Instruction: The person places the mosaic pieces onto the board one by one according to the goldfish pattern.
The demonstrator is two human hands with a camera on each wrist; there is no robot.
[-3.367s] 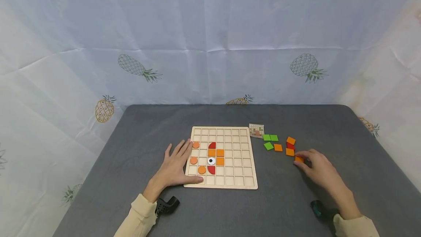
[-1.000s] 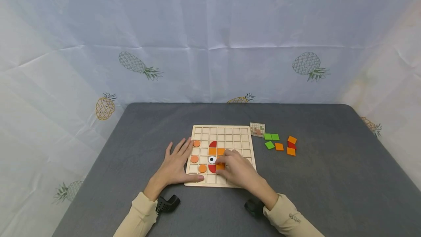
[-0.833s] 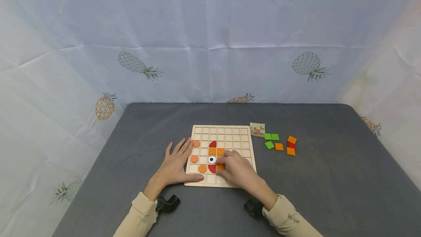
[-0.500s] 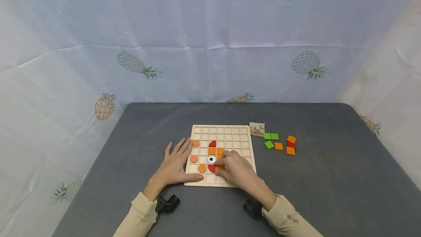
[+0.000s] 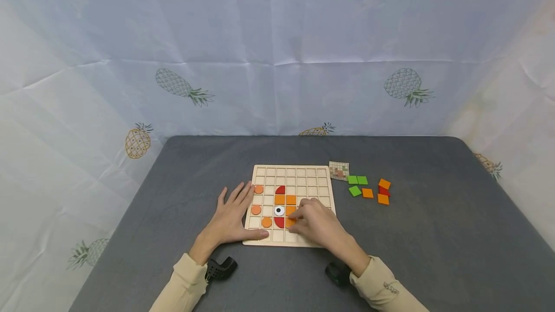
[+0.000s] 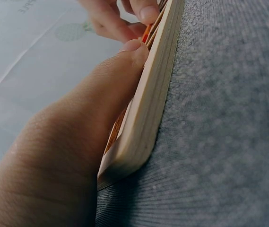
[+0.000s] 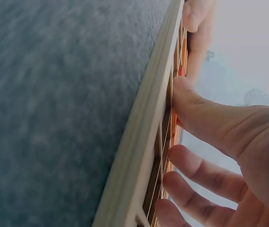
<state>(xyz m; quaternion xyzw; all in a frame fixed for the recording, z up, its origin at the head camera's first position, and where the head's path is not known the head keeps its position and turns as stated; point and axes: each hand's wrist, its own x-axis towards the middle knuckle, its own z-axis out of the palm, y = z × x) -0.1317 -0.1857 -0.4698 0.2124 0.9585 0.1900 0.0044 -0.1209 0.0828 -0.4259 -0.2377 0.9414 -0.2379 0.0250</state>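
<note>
My left hand point(image 5: 231, 218) lies spread over the left edge of the wooden grid board point(image 5: 314, 240), its thumb on the front rim. On the board sit orange discs point(image 5: 266, 222), red quarter-round pieces point(image 5: 280, 189), a white eye piece point(image 5: 279, 211) and orange square tiles point(image 5: 279, 200). My right hand point(image 5: 318, 223) is over the board's middle, thumb and forefinger loosely apart at the lowest orange square tile point(image 5: 290, 223), which lies beside the lower red piece. In the right wrist view, the thumb point(image 7: 186, 94) touches the board and the other fingers are slightly bent.
A small pattern card point(image 5: 339, 170) lies by the board's upper right corner. To its right are green square tiles point(image 5: 355, 191), loose orange tiles point(image 5: 367, 193) and a red piece point(image 5: 384, 190). The grey table point(image 5: 425, 235) extends around the board; a pineapple-print cloth point(image 5: 277, 100) hangs behind.
My right hand has brought an orange square tile from the table at right to the board. In the last half second its fingers drew slightly right, baring more of the tile. My left hand stayed put.
</note>
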